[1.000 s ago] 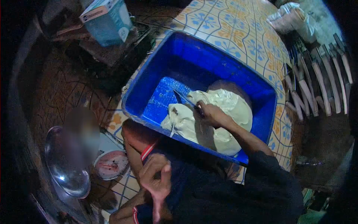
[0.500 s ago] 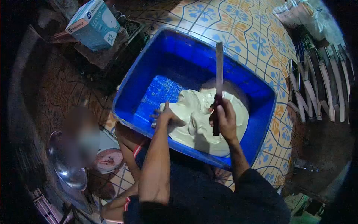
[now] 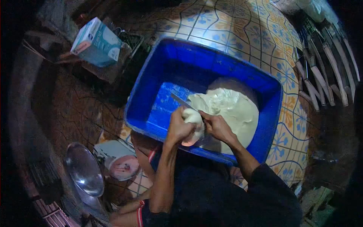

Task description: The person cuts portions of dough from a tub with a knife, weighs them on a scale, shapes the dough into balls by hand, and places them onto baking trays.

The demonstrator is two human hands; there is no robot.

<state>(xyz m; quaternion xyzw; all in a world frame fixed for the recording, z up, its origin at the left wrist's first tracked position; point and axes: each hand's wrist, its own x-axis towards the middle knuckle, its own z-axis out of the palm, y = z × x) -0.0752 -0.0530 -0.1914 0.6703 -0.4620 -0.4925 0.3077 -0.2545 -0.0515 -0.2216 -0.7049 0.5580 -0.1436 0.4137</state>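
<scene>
My left hand is closed round a lifted lump of pale, smooth dough, above the near wall of a blue plastic bin. My right hand grips a knife, whose handle is mostly hidden by the fingers. Its blade points up and left, crossing the upper edge of the lump; whether it has cut in, I cannot tell. A large mass of dough fills the right part of the bin floor, just beyond my right hand. Bare blue bottom shows at the left.
To the left stand a shiny metal bowl and a round, pinkish-topped container. A blue-and-white carton sits at the upper left. Several long narrow metal pans are stacked at the right on the patterned tile floor.
My left hand has risen from the dough with a lump in its grasp. The knife, upright before, has swung down to the left against that lump. The view has shifted slightly.
</scene>
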